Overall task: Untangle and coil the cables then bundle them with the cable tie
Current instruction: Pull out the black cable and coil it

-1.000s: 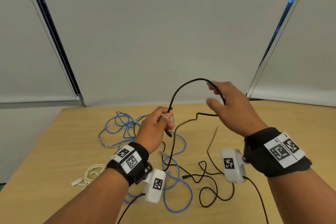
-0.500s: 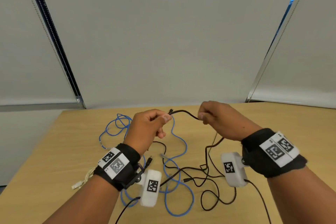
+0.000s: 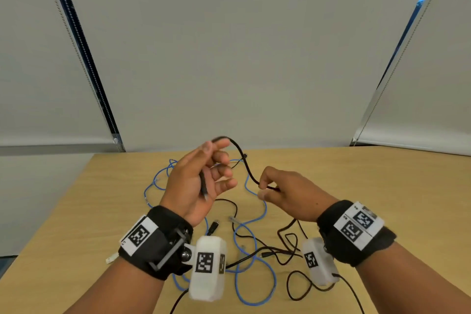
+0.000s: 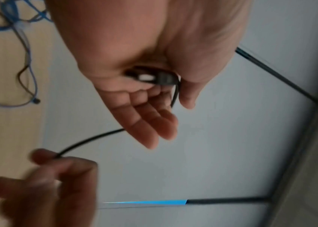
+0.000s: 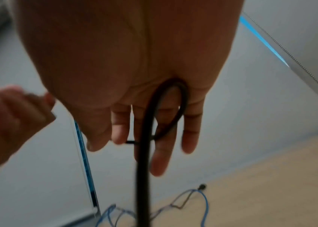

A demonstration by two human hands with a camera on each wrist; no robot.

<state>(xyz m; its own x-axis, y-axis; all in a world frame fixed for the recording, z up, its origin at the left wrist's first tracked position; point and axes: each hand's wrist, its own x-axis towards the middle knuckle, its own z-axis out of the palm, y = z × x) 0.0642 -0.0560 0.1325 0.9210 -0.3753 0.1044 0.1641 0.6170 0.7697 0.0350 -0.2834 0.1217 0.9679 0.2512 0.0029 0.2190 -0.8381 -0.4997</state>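
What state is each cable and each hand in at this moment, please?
black cable: partly lifted, arcing between both hands, the rest loose on the table
blue cable: uncoiled, sprawled on the table, crossing the black one
left hand: raised, plug end in the palm, fingers spread
right hand: pinching the black cable

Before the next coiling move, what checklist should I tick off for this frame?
1. Left hand holds the plug end of the black cable: ok.
2. Right hand pinches the same cable: ok.
3. Black cable is free of the blue cable: not ok, they cross on the table.
4. A coil has been started: not ok, only one arc runs between the hands.
5. Cable tie located: cannot tell.
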